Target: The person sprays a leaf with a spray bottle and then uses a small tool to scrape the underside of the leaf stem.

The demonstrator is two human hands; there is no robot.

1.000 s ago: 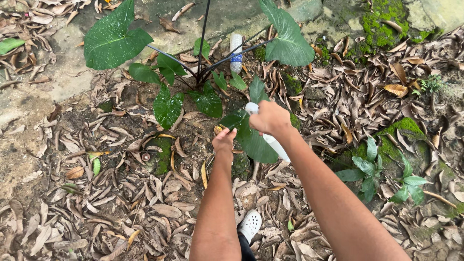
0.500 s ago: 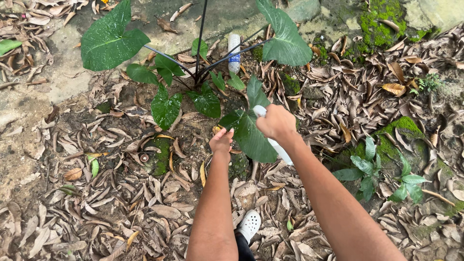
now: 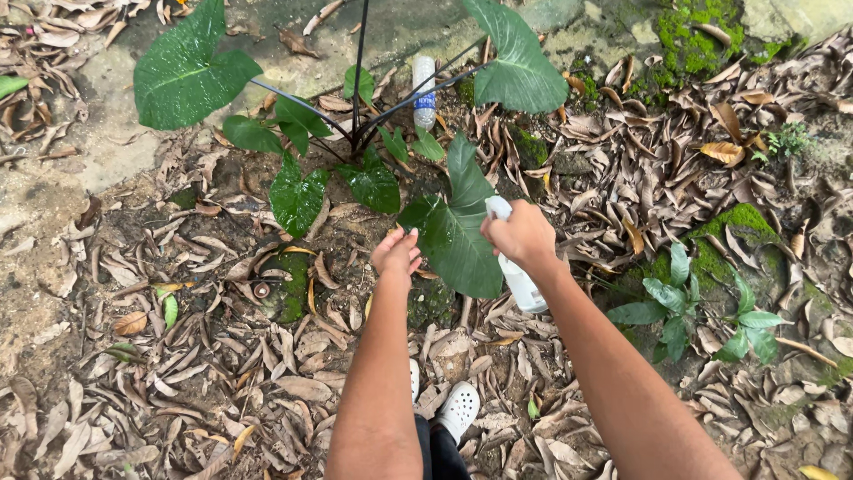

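Right hand: closed around white plastic spray bottle, nozzle at large wet dark-green leaf. Left hand: fingers loosely curled, touching that leaf's left edge. Leaf glistens, apparently sprayed; far leaves also look wet. Ground: dry brown leaf litter.

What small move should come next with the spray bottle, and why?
Probably squeeze the trigger: the right hand holds the white spray bottle with its nozzle at the big green leaf, while the left hand steadies the leaf's edge.
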